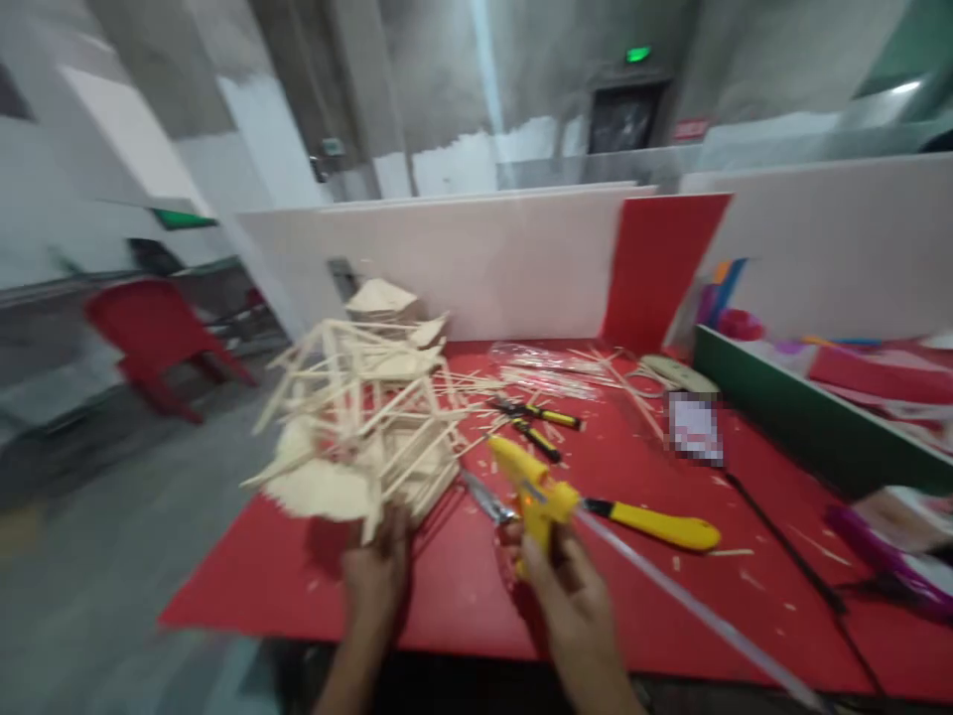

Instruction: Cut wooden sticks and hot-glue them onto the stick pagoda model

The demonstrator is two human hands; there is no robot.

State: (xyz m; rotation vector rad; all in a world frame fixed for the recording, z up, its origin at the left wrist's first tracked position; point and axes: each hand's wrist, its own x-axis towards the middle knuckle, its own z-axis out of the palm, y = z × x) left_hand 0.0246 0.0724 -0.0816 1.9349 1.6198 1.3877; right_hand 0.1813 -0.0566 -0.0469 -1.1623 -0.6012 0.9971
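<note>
My right hand (573,586) is closed round the handle of a yellow hot glue gun (543,501), its nozzle aimed up and left. A long clear glue stick (692,606) trails from the gun's back. At the near corner of a pale wooden stick model (406,437), my left hand (378,566) has its fingers curled against the frame. Those fingertips are partly hidden and blurred, but they appear to grip the model. Beyond the glue gun lie black-and-yellow pliers (536,427). A tool with a yellow handle (662,526) rests just right of the gun.
Loose sticks and a clear plastic bag (551,369) lie at the back of the red tabletop (462,621). A green-sided box (811,417) stands on the right. A black cord (781,546) crosses the right side. White boards (476,263) stand behind. A red chair (160,333) is at left.
</note>
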